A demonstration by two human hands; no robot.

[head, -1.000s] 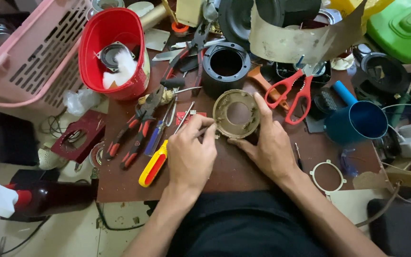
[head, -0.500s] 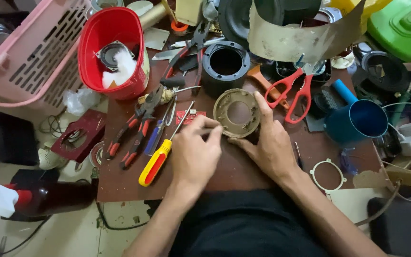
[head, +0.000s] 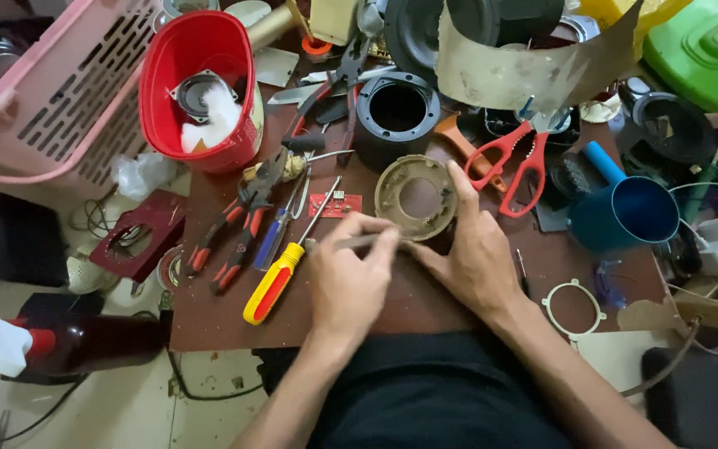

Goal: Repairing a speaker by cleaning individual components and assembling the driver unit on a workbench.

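The tan ring [head: 415, 198] lies on the tabletop [head: 425, 299], just below the black ring [head: 397, 112]. The right hand [head: 475, 249] rests on it, fingers spread. The left hand [head: 349, 278] pinches a thin tool [head: 351, 243] pointing at its edge. Picking at the rim needs a steady, gentle poke.

You have no labels, signs or screens in front of you. The nearest thing to a package is a crumpled clear plastic bag [head: 145, 173] lying at the bench's left edge, below the pink basket [head: 51, 91].
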